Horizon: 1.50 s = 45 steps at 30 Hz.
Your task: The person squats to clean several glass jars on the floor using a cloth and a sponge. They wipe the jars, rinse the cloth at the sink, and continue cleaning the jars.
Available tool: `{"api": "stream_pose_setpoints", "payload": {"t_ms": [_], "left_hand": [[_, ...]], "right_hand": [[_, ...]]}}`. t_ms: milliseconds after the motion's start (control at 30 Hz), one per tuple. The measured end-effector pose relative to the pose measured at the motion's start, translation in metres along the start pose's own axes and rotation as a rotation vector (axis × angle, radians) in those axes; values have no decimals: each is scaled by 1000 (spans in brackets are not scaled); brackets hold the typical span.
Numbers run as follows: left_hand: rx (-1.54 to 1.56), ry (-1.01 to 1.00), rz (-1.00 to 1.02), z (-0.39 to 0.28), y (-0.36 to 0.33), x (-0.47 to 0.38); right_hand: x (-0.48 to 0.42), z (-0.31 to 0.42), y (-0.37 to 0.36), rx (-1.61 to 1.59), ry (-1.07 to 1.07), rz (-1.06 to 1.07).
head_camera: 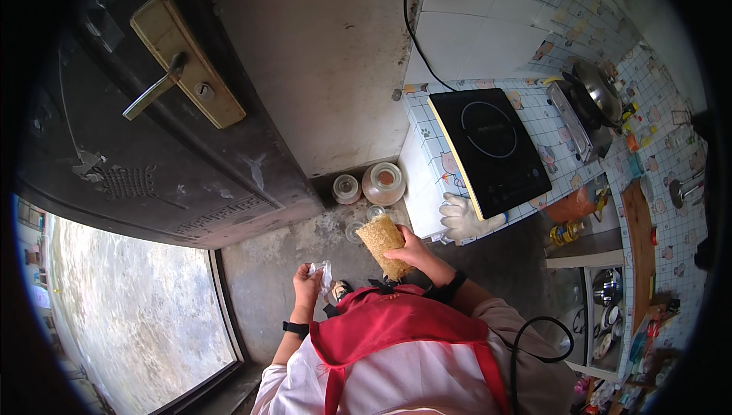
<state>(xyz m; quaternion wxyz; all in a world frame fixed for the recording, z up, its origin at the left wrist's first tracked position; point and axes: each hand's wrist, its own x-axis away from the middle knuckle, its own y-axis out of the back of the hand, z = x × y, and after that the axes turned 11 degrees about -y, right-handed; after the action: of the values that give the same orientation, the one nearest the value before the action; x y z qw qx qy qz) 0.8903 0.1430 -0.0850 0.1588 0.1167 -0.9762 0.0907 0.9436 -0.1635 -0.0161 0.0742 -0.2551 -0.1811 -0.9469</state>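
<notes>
My right hand (pixel 413 250) grips a tan, fibrous, cylindrical piece that looks like a dried loofah (pixel 382 243), tilted in front of the red apron (pixel 394 318). Crumpled clear plastic film (pixel 323 275) is pinched in the fingers of my left hand (pixel 306 286), left of the loofah and apart from it. Beyond the loofah, a large glass jar (pixel 374 189) and a smaller glass jar (pixel 346 188) stand on the concrete floor against the wall. Two small clear glass pieces (pixel 375 211) lie nearer, one partly hidden by the loofah.
On the right, a tiled-pattern counter (pixel 429 140) bears a black induction cooker (pixel 486 140) and a gas stove (pixel 577 123) with a wok (pixel 597 95). A white work glove (pixel 460 218) hangs at the counter's edge. A dark door (pixel 189 169) with a handle stands at left beside a bright doorway.
</notes>
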Motion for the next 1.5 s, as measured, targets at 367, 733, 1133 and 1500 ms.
{"api": "stream_pose_setpoints", "payload": {"t_ms": [367, 733, 1133, 1500], "left_hand": [[-123, -160, -30, -15, -2, -2], [-212, -26, 33, -15, 0, -68], [-40, 112, 194, 146, -1, -225], [164, -43, 230, 320, 12, -313]], "right_hand": [[-21, -14, 5, -52, -75, -61], [-116, -18, -16, 310, -290, -127], [-424, -159, -105, 845, -11, -319], [-526, -245, -165, 1242, 265, -465]]}}
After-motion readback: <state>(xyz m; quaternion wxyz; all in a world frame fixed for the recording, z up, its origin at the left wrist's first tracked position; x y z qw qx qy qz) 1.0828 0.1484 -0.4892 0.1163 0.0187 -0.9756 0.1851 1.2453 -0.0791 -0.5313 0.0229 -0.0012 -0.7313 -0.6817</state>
